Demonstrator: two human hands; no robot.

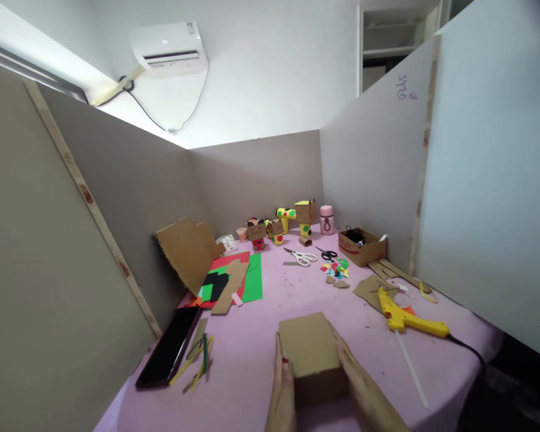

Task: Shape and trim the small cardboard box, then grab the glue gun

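Three grey partition boards (130, 198) wall in the pink-covered desk (252, 354) at left, back and right, leaving open room only along the near edge and in the bare pink strip mid-desk. Right of centre: yellow hot-glue gun (407, 318) with black cord, lying on brown card scraps; small open cardboard tray (362, 246) behind it. Mid-desk: white-handled scissors (302, 257), coloured paper cut-outs (335, 269). Back: row of painted cardboard-tube figures (281, 225), pink flask (326, 219). Left: leaning brown cardboard sheet (186, 252), red and green paper sheets (247, 276), black phone (168, 351), paper strips (200, 357). Near edge: plain brown cardboard box (312, 357), flanked by left hand (282, 390) and right hand (364, 390), fingers flat against its two sides, grasping it.
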